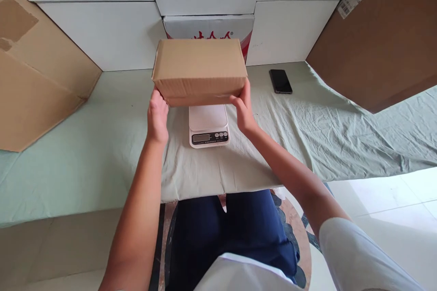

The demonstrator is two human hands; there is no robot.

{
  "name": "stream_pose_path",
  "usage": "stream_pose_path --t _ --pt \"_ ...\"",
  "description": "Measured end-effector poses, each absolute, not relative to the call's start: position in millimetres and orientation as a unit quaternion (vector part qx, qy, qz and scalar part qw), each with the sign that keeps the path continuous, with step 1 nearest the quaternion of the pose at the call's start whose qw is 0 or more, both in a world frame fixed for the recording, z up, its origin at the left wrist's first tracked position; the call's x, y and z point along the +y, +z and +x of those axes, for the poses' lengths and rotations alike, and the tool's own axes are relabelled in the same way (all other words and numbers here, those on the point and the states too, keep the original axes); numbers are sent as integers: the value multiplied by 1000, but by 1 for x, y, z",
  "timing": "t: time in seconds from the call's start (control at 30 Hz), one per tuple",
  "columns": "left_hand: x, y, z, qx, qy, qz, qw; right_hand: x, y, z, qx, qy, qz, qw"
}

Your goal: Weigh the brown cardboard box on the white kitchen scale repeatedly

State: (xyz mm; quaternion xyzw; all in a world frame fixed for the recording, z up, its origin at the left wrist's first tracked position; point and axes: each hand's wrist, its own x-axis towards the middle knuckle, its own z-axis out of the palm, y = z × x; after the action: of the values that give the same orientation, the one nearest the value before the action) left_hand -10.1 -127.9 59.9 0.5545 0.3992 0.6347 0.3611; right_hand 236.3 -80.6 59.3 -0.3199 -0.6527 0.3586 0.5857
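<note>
over a white scale (209, 123), a cardboard box (200, 61) is clasped at its ends between left hand (158, 117) and right hand (244, 107), long axis running left to right, hiding the scale's far part. a phone (281, 81) lies to the right, a printed carton (211, 24) behind.

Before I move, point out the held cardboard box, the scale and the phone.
Cardboard box (200, 69): head view, the larger visible face.
Scale (209, 122): head view, the white platform.
Phone (281, 82): head view, the dark screen.
</note>
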Motion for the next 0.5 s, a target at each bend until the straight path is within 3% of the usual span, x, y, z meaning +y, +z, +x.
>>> stream_pose_path --t 0.23,0.5 --pt "-33 27 -21 481 625 450 420 9 44 208 -532 426 -330 653" --pt "-15 3 -12 473 635 425 440 29 10 209 -496 463 -355 643"
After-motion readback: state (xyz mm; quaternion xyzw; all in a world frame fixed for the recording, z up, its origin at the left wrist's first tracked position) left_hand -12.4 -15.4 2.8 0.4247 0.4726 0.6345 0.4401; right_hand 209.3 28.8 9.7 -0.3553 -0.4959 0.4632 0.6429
